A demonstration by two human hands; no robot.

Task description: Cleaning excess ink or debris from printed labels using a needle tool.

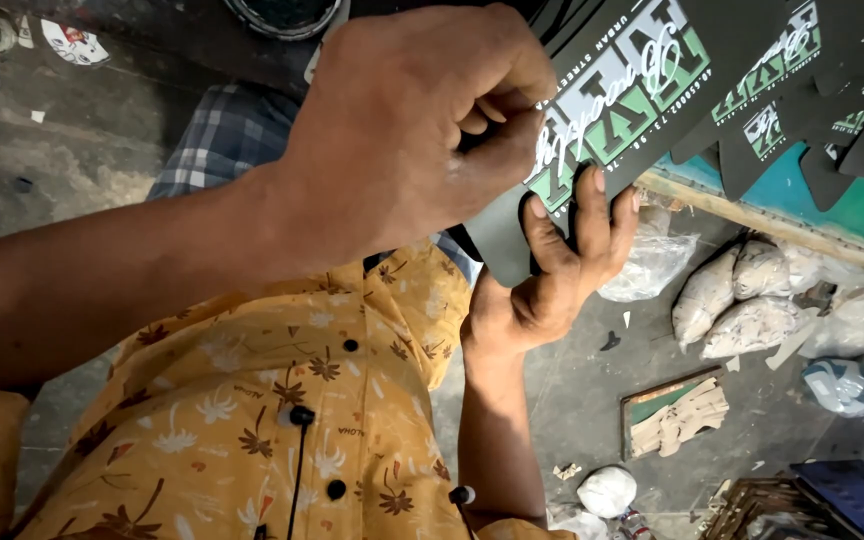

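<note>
Head view: two hands grip a black printed card sheet held up over the lap.
Left hand [422,120] is clenched on the card sheet [642,70], seemingly pinching its lower edge; right hand [552,270] props it from below, fingers [592,215] pressed flat against it. Farther right, white plastic bags [742,300] lie on the floor [572,400].
</note>
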